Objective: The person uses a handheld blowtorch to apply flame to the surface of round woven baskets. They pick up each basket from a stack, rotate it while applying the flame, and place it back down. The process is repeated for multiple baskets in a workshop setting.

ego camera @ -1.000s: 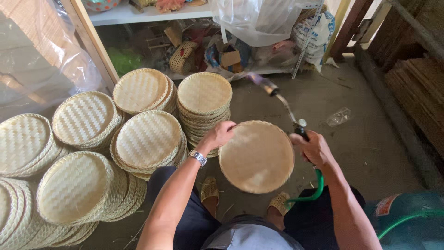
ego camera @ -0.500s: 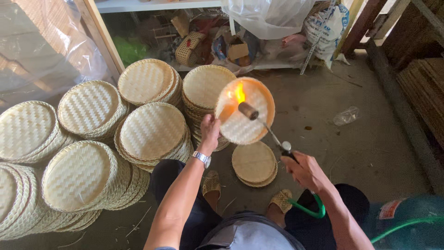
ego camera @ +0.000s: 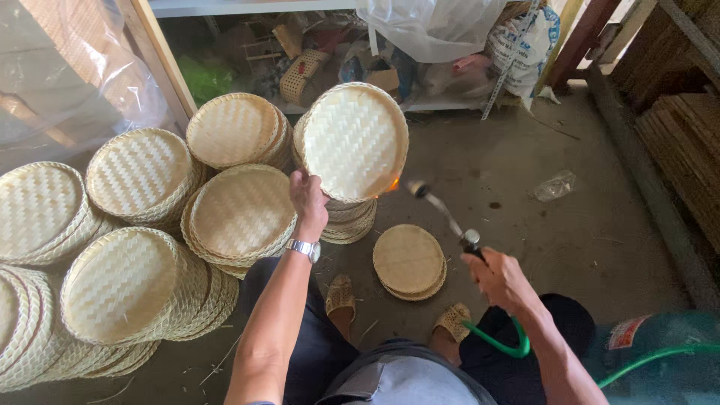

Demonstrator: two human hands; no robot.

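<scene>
A: Okay, left hand (ego camera: 309, 196)?
B: Raised, fingers clamped on lower rim of round woven tray (ego camera: 355, 141), tilted up, inside facing camera. Wristwatch (ego camera: 304, 249) on that wrist.
A: Right hand (ego camera: 501, 281)?
B: Fingers wrapped tight on gas torch (ego camera: 448, 217) handle, nozzle aimed at tray's lower right edge, small flame (ego camera: 392, 184) touching rim. Green hose (ego camera: 504, 344) trailing from handle.
A: Surroundings?
B: Small tray stack (ego camera: 409, 262) on floor (ego camera: 570, 232) between feet, sandals (ego camera: 341, 296) on. Taller stacks (ego camera: 238, 214) spread leftward on floor.
</scene>
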